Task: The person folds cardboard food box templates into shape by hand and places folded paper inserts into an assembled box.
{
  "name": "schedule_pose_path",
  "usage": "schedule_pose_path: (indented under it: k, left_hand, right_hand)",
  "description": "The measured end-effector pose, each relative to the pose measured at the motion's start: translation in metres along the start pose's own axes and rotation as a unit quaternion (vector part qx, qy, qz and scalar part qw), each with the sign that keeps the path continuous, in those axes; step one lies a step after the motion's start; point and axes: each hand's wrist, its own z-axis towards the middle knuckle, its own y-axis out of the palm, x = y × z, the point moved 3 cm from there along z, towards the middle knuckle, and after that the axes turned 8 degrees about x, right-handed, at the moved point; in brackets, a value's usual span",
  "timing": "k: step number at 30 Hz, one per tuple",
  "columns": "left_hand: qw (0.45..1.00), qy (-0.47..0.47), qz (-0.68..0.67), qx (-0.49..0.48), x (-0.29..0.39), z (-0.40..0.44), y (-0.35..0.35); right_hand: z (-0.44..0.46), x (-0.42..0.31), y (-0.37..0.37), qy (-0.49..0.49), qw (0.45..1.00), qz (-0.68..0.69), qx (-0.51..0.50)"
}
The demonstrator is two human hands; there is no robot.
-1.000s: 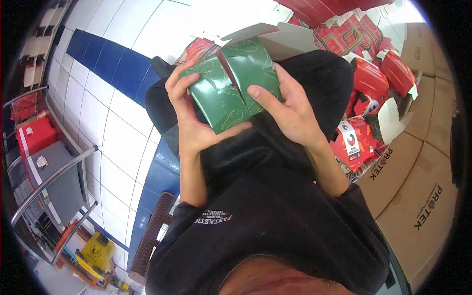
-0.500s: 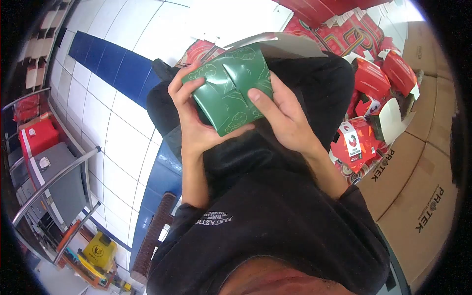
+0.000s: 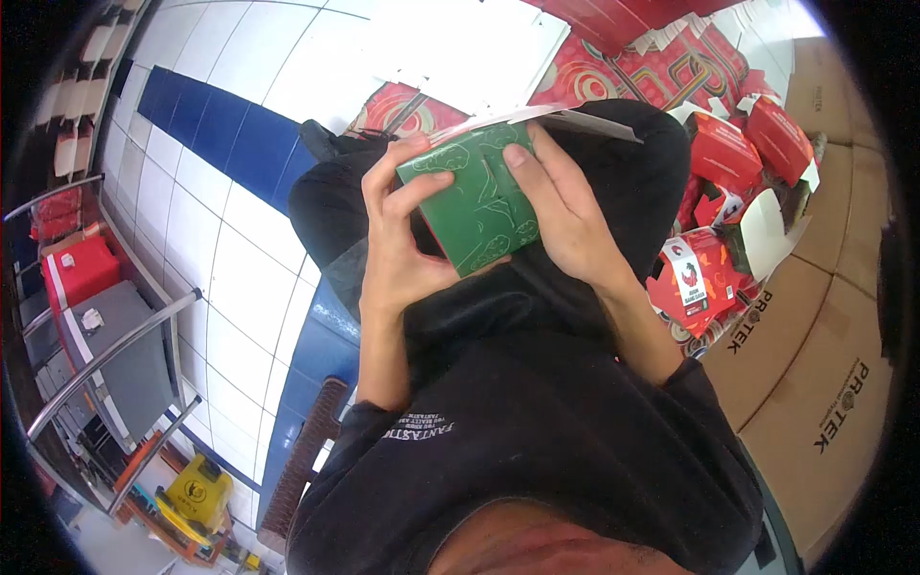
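A green box (image 3: pixel 475 203) with pale line drawings is held above my lap, its flaps meeting at a seam on the face toward me. My left hand (image 3: pixel 402 230) grips its left side, with fingers over the upper left edge and the thumb beneath the lower edge. On the right side, my right hand (image 3: pixel 570 216) holds it, the thumb lying on the face near the seam. A white-backed flap (image 3: pixel 594 125) sticks out at the far edge of the box.
Several red boxes (image 3: pixel 724 153) lie on a red patterned mat (image 3: pixel 671 72) at right, beside brown cartons (image 3: pixel 815 383). White sheets (image 3: pixel 460 53) lie ahead. A metal-railed cart (image 3: pixel 120 355) and a yellow object (image 3: pixel 196 491) are on the left.
The two halves of the green face have come together, narrowing the gap between them. The box has tilted and moved slightly right and toward me, with both hands still on it.
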Motion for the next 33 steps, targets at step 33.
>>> schedule_pose_path:
  k: [33]
  left_hand:
    - [0.975,-0.103,-0.02,0.195,0.001,-0.024,-0.036]
  right_hand:
    - [0.023,0.082,-0.014,0.032,0.994,0.069,0.082]
